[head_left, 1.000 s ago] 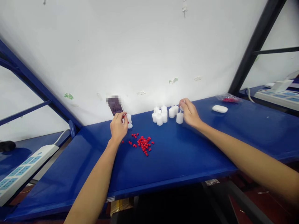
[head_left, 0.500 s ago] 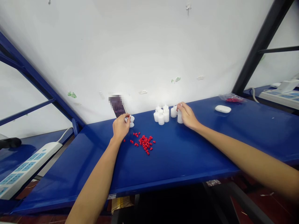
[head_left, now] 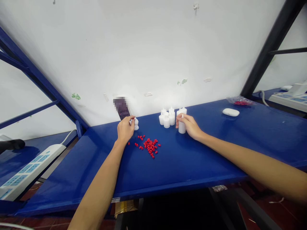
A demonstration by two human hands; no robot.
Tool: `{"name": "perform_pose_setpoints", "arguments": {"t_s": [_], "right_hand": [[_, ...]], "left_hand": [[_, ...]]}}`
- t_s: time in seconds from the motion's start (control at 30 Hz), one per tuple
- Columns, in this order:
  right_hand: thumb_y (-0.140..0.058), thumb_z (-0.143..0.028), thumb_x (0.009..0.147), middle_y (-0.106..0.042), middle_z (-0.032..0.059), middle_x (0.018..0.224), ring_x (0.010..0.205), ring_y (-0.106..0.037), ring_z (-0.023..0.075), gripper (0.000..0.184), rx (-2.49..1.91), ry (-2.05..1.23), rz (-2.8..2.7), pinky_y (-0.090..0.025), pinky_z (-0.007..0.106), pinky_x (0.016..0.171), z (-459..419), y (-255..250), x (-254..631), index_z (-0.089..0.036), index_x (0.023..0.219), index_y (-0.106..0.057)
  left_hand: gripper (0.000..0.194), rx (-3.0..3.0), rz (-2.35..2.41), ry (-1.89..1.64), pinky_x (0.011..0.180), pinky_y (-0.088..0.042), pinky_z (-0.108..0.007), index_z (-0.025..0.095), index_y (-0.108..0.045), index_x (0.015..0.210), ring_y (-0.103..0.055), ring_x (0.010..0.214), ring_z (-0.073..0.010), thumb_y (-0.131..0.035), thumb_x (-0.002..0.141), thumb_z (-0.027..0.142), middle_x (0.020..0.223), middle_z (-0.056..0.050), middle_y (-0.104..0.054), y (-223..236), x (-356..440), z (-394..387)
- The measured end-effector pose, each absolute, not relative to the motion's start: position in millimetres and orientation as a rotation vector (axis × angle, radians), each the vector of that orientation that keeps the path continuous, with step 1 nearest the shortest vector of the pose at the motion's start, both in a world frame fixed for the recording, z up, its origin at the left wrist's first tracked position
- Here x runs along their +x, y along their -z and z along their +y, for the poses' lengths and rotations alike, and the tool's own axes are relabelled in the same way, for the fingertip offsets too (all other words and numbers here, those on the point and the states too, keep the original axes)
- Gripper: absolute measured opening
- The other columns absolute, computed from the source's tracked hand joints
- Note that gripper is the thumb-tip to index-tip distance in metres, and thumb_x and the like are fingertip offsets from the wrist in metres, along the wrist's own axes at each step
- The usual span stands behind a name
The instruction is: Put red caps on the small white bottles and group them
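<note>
My right hand is closed round a small white bottle with a narrow tip. It stands upright on or just above the blue table, in front of other white bottles. To its left is a group of similar white bottles. My left hand is pinched at the small white pieces, which look like caps; the fingers partly cover them. What is between those fingertips is too small to make out. Small red cylinders lie in a loose heap to the right of my left wrist.
A phone leans against the wall behind my left hand. On the right of the blue table lie a white earphone case and a clear bag with red pieces. A power strip is at the left.
My right hand has brought the bottle a little nearer and to the left, away from the other bottles, and now wraps it lower. My left hand stays at the white pieces.
</note>
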State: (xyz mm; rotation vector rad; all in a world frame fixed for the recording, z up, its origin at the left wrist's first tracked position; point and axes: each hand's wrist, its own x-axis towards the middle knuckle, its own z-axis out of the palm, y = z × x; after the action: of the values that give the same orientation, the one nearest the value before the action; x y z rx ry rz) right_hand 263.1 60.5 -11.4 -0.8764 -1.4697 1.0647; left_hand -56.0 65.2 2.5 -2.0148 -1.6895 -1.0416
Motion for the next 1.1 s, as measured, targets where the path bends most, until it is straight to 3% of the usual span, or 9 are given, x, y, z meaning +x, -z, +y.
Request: {"name": "perform_pose_setpoints", "arguments": {"t_s": [0.2,0.4,0.53,0.67,0.83,1.1], "right_hand": [[-0.053,-0.028,0.082,-0.060,0.0004,0.068,0.064,-0.060,0.0170,0.011,-0.715,-1.360,-1.498,-0.048,0.031,0.065,51.1,15.2,255.6,-0.019,0.086,-0.057],[-0.053,-0.025,0.078,-0.055,-0.0003,0.059,0.051,-0.050,0.0139,0.008,-0.704,-1.436,-1.401,-0.042,0.028,0.053,48.4,15.0,251.0,-0.018,0.076,-0.057],[-0.052,-0.033,0.082,-0.051,0.0001,0.051,0.043,-0.046,0.0132,0.022,-0.724,-1.462,-1.413,-0.036,0.027,0.045,43.0,10.3,249.9,-0.018,0.066,-0.055],[-0.043,-0.043,0.089,-0.052,0.0007,0.048,0.040,-0.046,0.0135,0.036,-0.753,-1.435,-1.457,-0.034,0.027,0.043,41.1,9.1,249.3,-0.018,0.065,-0.054],[-0.038,-0.046,0.092,-0.052,-0.0001,0.048,0.041,-0.047,0.0127,0.041,-0.778,-1.368,-1.485,-0.036,0.025,0.044,41.9,10.9,248.5,-0.018,0.067,-0.055],[-0.034,-0.040,0.094,-0.056,0.0001,0.052,0.048,-0.053,0.0140,0.038,-0.687,-1.391,-1.695,-0.040,0.025,0.053,37.7,10.3,248.4,-0.017,0.079,-0.059]], "left_hand": [[0.025,-2.051,-1.743,0.975,0.083,-0.050,-0.033,0.021,-0.070,0.105,-0.068,0.092,-0.0228,-0.053,0.089,0.026,0.106,-0.007,-0.073,0.9,-59.9,66.7],[0.029,-1.996,-1.774,0.966,0.083,-0.050,-0.034,0.024,-0.066,0.114,-0.067,0.096,-0.0240,-0.054,0.087,0.026,0.108,-0.006,-0.072,-4.3,-56.2,62.5],[0.028,-2.001,-1.650,1.107,0.081,-0.049,-0.031,0.020,-0.066,0.112,-0.066,0.091,-0.0205,-0.052,0.088,0.026,0.106,-0.005,-0.071,-21.3,-44.9,52.3],[0.023,-2.488,-1.533,0.761,0.071,-0.047,-0.028,0.023,-0.070,0.098,-0.064,0.071,-0.0167,-0.051,0.089,0.031,0.085,0.000,-0.073,-30.3,-26.5,40.1],[0.025,-2.686,-1.487,0.323,0.074,-0.048,-0.030,0.021,-0.073,0.092,-0.065,0.081,-0.0198,-0.052,0.086,0.032,0.093,-0.005,-0.073,-31.3,-21.9,34.7],[0.030,-2.688,-1.600,0.136,0.078,-0.046,-0.033,0.024,-0.077,0.086,-0.066,0.083,-0.0222,-0.055,0.087,0.042,0.089,-0.004,-0.076,-42.9,-38.2,36.6]]}}
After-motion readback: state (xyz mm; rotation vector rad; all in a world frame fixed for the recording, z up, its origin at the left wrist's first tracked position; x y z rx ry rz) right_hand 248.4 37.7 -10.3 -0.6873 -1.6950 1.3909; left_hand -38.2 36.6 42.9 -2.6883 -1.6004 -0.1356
